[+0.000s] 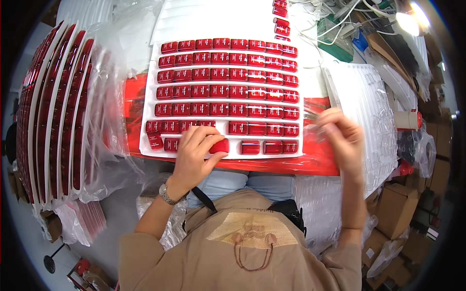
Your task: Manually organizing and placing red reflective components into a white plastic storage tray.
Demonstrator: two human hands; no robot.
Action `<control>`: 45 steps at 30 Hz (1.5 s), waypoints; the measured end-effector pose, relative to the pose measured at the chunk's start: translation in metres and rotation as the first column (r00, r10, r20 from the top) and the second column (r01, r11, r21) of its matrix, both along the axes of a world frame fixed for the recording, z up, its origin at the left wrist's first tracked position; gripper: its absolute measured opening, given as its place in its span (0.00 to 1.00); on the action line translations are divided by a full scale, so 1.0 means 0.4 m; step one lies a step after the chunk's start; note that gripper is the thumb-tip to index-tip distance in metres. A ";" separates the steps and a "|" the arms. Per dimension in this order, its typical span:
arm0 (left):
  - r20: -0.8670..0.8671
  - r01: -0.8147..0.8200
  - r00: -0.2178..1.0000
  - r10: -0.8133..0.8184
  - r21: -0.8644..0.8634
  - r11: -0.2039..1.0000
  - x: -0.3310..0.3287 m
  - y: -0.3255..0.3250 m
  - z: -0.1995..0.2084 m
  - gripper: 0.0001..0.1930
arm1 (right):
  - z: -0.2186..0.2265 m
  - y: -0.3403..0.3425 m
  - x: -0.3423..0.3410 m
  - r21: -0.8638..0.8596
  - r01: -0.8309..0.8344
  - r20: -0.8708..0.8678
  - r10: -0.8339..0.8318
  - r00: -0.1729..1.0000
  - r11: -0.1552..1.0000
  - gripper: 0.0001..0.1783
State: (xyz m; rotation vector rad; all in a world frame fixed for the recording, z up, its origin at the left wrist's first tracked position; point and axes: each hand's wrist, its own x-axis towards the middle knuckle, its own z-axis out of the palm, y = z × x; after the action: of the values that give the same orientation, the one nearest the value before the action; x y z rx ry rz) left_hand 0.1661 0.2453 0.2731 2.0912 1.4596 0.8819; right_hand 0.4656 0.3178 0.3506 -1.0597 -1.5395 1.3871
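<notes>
A white tray point(150, 104) in front of me bears rows of small glossy red block-shaped pieces with pale print. My left hand point(194, 148) is at the tray's near edge, thumb and fingers closed around one red piece point(221, 146) in the nearest row. Gaps show in the two nearest rows, and one loose red piece point(155, 141) lies tilted at the tray's near left corner. Just past the tray's right edge, my right hand point(342, 136) is raised with bent fingers. Motion smears its fingertips, so I cannot make out whether anything is between them.
Beneath the tray lies a red sheet point(320, 165). Several upright trays of red pieces, partly wrapped in clear plastic point(104, 121), stand at left. White trays point(361, 97) lie to the right. Cables point(340, 29) and a lit lamp point(407, 23) are at the far right; cardboard boxes point(395, 206) stand below.
</notes>
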 end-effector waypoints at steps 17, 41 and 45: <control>-0.167 0.172 0.973 -0.161 0.050 0.984 0.077 0.023 -0.025 0.20 | -0.135 0.333 0.589 0.599 -0.049 0.796 -0.601 -0.071 0.800 0.14; 0.507 0.201 0.858 -0.084 -0.180 0.963 0.094 0.012 0.042 0.18 | -0.077 -0.089 -0.213 0.349 -0.220 0.459 0.038 0.888 0.911 0.17; 0.426 0.166 0.899 -0.099 -0.124 0.978 0.027 0.019 0.052 0.17 | -0.012 -0.008 -0.089 0.269 -0.338 0.722 0.044 0.691 0.902 0.29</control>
State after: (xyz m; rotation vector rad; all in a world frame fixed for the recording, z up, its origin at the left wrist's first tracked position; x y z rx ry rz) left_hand 0.1771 0.2530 0.2938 1.7265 1.1073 1.0452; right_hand 0.4301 0.3148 0.3459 -1.2687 -2.4340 0.7399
